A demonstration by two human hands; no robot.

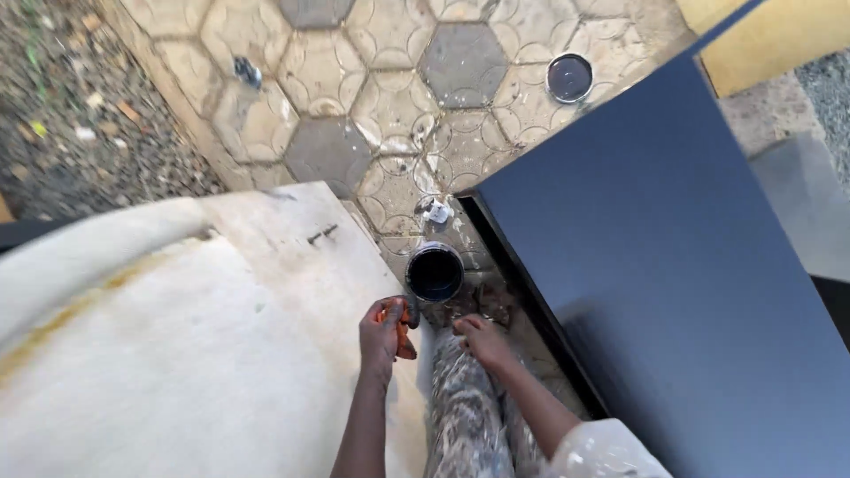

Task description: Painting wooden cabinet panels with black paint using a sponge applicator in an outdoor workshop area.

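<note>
With the left hand (383, 335) clasped around an orange-handled brush beside the open paint can (435, 273) and the right hand (479, 335) loosely curled, dipping shallowly would avoid drips.

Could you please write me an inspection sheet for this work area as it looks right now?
Surface: hexagonal paving, paint-spattered.
Job's things: open paint can with dark paint; orange-handled tool; dark blue panel.
Clutter: round lid; crumpled white scrap; pale board.
Hands: left hand grips the tool beside the can; right hand empty, low near the panel's edge.
Cables: nothing seen.
Surroundings: gravel beyond the paving.
</note>
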